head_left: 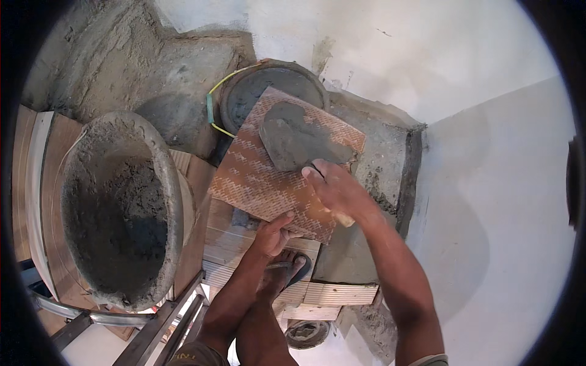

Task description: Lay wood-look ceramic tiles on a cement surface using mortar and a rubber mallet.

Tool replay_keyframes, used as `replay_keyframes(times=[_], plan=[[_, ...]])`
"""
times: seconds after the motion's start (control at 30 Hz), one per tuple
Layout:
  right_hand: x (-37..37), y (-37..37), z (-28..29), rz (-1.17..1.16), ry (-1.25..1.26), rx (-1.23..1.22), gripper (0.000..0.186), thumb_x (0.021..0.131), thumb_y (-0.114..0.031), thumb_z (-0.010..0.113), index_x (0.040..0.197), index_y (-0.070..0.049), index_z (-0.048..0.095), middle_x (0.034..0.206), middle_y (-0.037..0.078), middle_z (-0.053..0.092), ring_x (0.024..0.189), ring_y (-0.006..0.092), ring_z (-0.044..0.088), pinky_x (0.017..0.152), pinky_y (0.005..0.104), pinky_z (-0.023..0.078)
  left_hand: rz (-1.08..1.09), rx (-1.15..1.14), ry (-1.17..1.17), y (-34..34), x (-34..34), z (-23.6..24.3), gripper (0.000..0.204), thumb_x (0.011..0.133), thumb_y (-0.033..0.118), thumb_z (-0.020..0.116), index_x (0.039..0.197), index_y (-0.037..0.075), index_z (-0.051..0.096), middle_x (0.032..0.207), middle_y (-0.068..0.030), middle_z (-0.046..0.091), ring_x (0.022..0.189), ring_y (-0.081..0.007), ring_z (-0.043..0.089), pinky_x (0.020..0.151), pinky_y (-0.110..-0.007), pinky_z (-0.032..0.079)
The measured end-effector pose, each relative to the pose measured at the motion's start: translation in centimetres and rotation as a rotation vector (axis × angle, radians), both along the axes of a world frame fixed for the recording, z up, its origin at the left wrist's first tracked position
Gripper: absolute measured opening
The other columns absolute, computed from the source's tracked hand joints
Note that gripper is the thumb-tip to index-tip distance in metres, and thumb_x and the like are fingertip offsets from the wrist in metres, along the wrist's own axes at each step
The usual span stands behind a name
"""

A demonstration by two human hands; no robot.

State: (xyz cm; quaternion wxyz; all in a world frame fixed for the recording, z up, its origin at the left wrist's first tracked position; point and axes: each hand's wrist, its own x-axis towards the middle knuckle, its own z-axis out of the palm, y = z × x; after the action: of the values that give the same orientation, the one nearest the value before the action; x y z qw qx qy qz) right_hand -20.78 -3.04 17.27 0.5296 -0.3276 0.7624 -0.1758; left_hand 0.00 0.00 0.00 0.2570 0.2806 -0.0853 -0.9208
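Note:
A square brown tile (241,174) is tilted in front of me, its ribbed back facing up. My left hand (274,235) grips its lower edge, thumb on top. Grey wet mortar (308,137) covers part of the tile's upper half. In my right hand (342,192) is a trowel (281,152), its blade flat against the mortar. The butt of its wooden handle sticks out below my palm. Behind the tile, partly covered by it, stands a round bucket (268,85) of grey slurry with a yellow-green handle.
A large mortar-caked tub (177,201) with dark mortar inside stands at left on wood-look tiles. Metal railing (152,329) runs at lower left. My sandalled foot (287,268) rests on a tiled step. White walls (476,183) rise at right, beside rough cement (348,256).

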Motion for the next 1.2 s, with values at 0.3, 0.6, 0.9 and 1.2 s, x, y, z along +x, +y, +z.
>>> replay_keyframes(times=[0.3,0.6,0.9,1.2], plan=[[-2.4,-5.3,7.1,0.722,0.879,-0.110,0.034,0.098,-0.032,0.057,0.093,-0.004,0.076,0.095,0.021,0.074,0.096,0.0420,0.071,0.083,0.0522,0.057,0.105,-0.050,0.062,-0.1,-0.4,1.8,0.052,0.096,0.004,0.065,0.145,0.006,0.049,0.138,-0.0118,0.062,0.126,-0.0300,0.063,0.100,-0.051,0.058],[-7.5,5.8,4.5,0.381,0.561,0.004,0.038,0.109,-0.032,0.046,0.099,0.001,0.061,0.073,0.020,0.064,0.060,0.0299,0.069,0.056,0.0452,0.055,0.112,-0.035,0.054,0.3,-1.0,2.1,0.055,0.095,0.002,0.064,0.147,0.007,0.046,0.139,-0.0106,0.060,0.125,-0.0297,0.063,0.099,-0.051,0.059],[-2.7,13.1,4.9,-0.274,-0.063,0.104,0.046,0.109,-0.047,0.047,0.116,-0.003,0.060,0.067,0.003,0.054,0.048,0.0154,0.054,0.045,0.0334,0.047,0.091,-0.022,0.017,0.4,0.0,1.3,0.055,0.095,0.004,0.065,0.147,0.010,0.047,0.140,-0.0106,0.060,0.126,-0.0315,0.062,0.102,-0.057,0.056],[-1.9,7.9,-2.3,-0.554,-0.357,-0.045,0.051,0.109,-0.053,0.043,0.127,-0.007,0.058,0.070,0.003,0.056,0.050,0.0153,0.054,0.045,0.0340,0.048,0.116,-0.007,0.012,0.2,0.5,0.3,0.053,0.099,0.014,0.066,0.148,0.010,0.046,0.142,-0.0108,0.059,0.130,-0.0321,0.060,0.103,-0.062,0.054]])
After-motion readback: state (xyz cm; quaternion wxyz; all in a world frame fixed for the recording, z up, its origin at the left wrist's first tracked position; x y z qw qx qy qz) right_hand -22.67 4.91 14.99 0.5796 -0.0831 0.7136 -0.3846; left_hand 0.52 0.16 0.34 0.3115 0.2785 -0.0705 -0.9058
